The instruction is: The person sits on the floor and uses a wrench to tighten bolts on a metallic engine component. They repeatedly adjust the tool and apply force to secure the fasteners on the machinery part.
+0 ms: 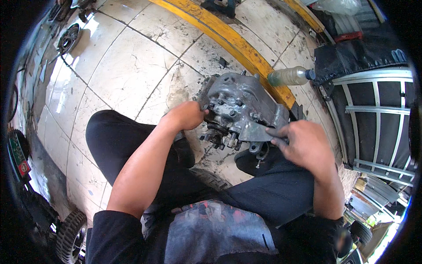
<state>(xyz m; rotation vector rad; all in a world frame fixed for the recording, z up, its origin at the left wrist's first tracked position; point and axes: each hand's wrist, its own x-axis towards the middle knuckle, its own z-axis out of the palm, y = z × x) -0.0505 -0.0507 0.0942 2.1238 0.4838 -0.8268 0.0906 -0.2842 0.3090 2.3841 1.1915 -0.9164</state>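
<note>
A grey, greasy metal gearbox-like housing with several bolts lies on the tiled floor in front of my bent knees. My right hand grips the dark handle of a scraper, whose flat, wide blade lies against the near right part of the housing. On the housing's left side, my left hand is closed with its fingertips at the edge near the bolts; whatever lies under those fingers is hidden. Below the blade, a small metal bracket with a bolt sticks out toward me.
Behind the housing runs a yellow metal beam, and a plastic bottle with a dark cap stands by it. A round metal part sits far left on the tiles. Tyres are at lower left; a metal rack is at right.
</note>
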